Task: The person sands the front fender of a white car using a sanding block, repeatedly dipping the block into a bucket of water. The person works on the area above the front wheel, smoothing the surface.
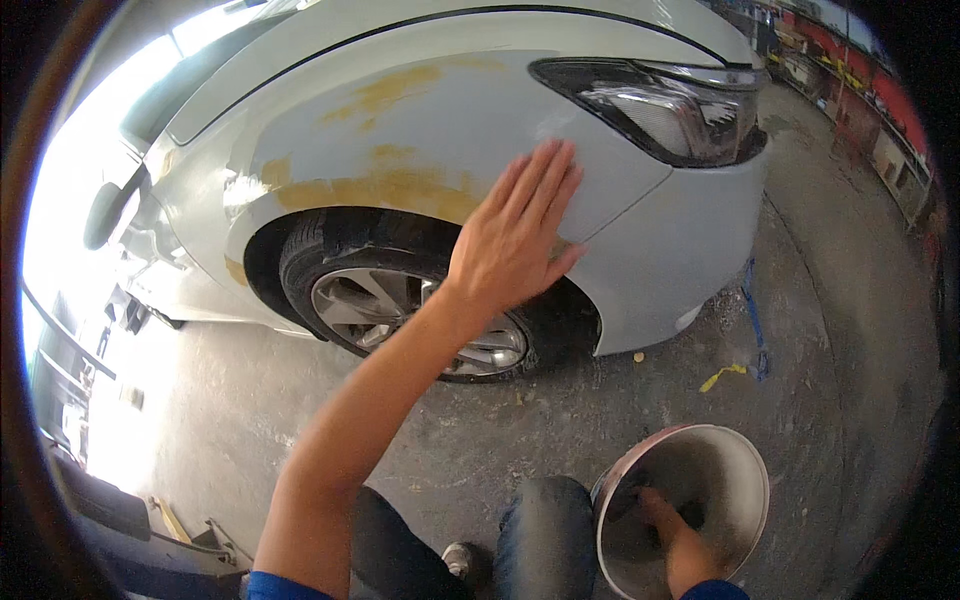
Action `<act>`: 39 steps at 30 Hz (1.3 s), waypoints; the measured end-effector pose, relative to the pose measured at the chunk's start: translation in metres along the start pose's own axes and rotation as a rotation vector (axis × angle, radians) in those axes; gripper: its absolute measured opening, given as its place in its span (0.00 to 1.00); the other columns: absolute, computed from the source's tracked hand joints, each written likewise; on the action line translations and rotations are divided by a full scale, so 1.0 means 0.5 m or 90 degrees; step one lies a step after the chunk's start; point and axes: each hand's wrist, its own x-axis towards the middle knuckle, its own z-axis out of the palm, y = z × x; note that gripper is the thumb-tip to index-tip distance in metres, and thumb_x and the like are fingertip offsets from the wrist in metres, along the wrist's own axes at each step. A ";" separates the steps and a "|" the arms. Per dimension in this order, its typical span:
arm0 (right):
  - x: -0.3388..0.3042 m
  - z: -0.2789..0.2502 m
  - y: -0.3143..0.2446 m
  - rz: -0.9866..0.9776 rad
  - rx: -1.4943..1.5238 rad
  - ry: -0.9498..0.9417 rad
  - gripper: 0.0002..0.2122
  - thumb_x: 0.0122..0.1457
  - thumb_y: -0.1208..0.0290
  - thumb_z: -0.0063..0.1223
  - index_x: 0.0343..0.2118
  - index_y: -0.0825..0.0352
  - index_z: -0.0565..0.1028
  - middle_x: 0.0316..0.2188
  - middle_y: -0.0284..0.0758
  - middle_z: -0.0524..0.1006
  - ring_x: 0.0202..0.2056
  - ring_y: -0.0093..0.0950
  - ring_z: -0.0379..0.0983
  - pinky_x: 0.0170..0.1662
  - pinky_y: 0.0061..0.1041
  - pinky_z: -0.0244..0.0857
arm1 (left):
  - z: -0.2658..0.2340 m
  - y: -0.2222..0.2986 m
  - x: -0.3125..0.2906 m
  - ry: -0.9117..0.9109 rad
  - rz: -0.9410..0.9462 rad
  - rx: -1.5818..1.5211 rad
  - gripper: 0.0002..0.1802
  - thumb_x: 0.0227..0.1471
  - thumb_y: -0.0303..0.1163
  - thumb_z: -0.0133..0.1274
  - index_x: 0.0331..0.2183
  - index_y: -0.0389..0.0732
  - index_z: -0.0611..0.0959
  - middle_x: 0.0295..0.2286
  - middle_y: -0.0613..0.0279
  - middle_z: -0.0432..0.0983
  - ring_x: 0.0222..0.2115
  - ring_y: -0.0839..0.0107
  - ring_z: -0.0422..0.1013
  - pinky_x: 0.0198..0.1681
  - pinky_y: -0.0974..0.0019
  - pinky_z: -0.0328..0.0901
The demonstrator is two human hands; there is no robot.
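My left hand (518,225) lies flat against the front fender (400,130) of a light grey car, fingers stretched out and pointing up toward the headlight (665,115). Nothing shows between the hand and the panel. Around the wheel arch the fender carries yellowish-brown filler patches (385,185) with dull grey areas about them. My right hand (652,505) reaches down into a round white bucket (745,470) beside my right knee. Its fingers are lost in the dark inside, so what they hold, if anything, is hidden.
Below the fender sits the front wheel (375,300) with its alloy rim. A yellow scrap (722,375) and a blue strap (755,320) lie on the concrete floor (480,425). Shelving (880,130) lines the right side. Dark equipment (140,535) stands at lower left.
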 end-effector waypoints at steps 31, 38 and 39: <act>-0.310 -0.081 -1.099 -0.375 0.489 0.030 0.16 0.67 0.65 0.52 0.53 0.68 0.74 0.52 0.42 0.80 0.49 0.41 0.80 0.54 0.49 0.76 | -0.042 -0.063 -0.095 -0.028 0.065 -0.033 0.43 0.59 0.51 0.57 0.67 0.38 0.66 0.71 0.57 0.53 0.73 0.64 0.47 0.75 0.57 0.44; -0.217 -0.135 -0.651 -0.085 0.270 0.515 0.24 0.65 0.60 0.57 0.59 0.69 0.68 0.52 0.40 0.77 0.47 0.36 0.80 0.47 0.43 0.78 | -0.049 -0.091 -0.099 -0.041 0.105 -0.055 0.44 0.58 0.51 0.57 0.67 0.36 0.66 0.71 0.55 0.54 0.73 0.61 0.47 0.75 0.56 0.44; -0.217 -0.119 -0.624 -0.090 0.284 0.536 0.24 0.65 0.62 0.58 0.59 0.69 0.67 0.52 0.40 0.77 0.48 0.36 0.79 0.48 0.43 0.78 | -0.050 -0.094 -0.087 -0.031 0.103 -0.047 0.44 0.58 0.51 0.57 0.67 0.36 0.67 0.71 0.54 0.54 0.73 0.60 0.47 0.75 0.56 0.44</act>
